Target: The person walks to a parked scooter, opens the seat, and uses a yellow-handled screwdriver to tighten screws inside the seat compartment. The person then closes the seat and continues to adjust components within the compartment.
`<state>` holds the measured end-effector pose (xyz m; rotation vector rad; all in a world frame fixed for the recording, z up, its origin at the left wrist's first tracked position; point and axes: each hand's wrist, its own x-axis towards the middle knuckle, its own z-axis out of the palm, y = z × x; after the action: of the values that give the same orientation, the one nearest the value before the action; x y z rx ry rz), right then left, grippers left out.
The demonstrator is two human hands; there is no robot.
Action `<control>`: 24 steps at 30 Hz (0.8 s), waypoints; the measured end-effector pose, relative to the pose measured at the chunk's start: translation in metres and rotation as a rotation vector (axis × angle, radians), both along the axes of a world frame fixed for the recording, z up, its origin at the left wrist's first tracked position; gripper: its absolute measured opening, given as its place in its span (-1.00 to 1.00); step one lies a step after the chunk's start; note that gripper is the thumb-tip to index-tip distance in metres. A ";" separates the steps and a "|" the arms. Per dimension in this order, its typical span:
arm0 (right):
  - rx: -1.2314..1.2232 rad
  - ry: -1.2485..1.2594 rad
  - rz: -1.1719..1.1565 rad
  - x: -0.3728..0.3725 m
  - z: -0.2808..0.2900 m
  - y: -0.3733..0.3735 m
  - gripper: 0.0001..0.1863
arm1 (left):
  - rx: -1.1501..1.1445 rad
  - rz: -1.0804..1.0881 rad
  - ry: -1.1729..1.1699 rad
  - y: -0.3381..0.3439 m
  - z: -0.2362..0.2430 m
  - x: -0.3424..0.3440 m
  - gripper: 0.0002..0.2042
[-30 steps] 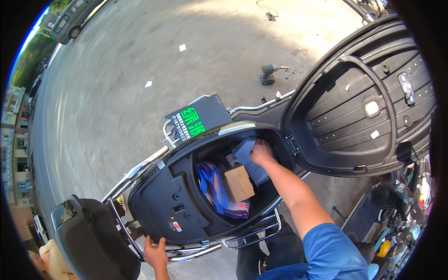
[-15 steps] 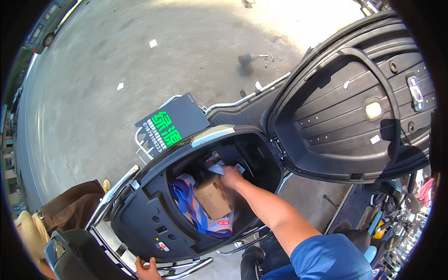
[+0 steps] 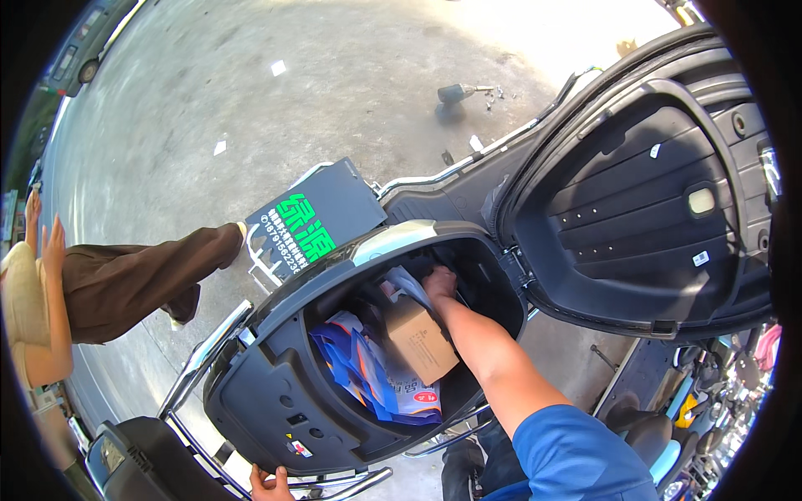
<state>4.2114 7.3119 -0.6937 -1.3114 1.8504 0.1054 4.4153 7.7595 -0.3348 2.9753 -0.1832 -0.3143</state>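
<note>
My right hand (image 3: 440,284) reaches into the storage compartment (image 3: 493,296) of a scooter, its fingers curled. Whatever they hold, if anything, is hidden. Just left of them is a white paper or packet (image 3: 405,282), and below it a brown cardboard box (image 3: 420,341) sits tilted. Blue and white printed plastic bags (image 3: 355,363) lie on the left side of the compartment. My left hand (image 3: 271,484) rests at the lower edge of the scooter body, thumb and finger apart, near the chrome rail (image 3: 355,484).
The raised black seat (image 3: 618,209) stands hinged open at the right. A dark sign plate (image 3: 359,200) with green lettering is beyond the compartment. At the left walks a person in brown trousers (image 3: 142,280). A dark cylindrical object (image 3: 451,93) lies on the ground.
My right hand has moved deeper and to the right of the white packet. The person at left has stepped forward with hands raised. The whole view has shifted slightly.
</note>
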 end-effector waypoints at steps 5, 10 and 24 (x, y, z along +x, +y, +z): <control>-0.161 0.149 0.031 0.003 -0.048 -0.010 -0.71 | 0.163 -0.012 0.029 -0.014 0.012 -0.003 -0.35; -0.173 0.183 0.025 0.019 -0.071 -0.009 -0.74 | 0.150 0.011 0.042 -0.015 0.012 -0.003 -0.37; -0.394 -0.145 -0.103 -0.019 -0.027 -0.015 -0.80 | 0.007 0.018 0.014 -0.010 0.007 -0.001 -0.30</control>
<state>4.1928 7.2964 -0.7209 -1.4383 1.8681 -0.4173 4.4146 7.7493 -0.3277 2.9790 -0.1545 -0.3336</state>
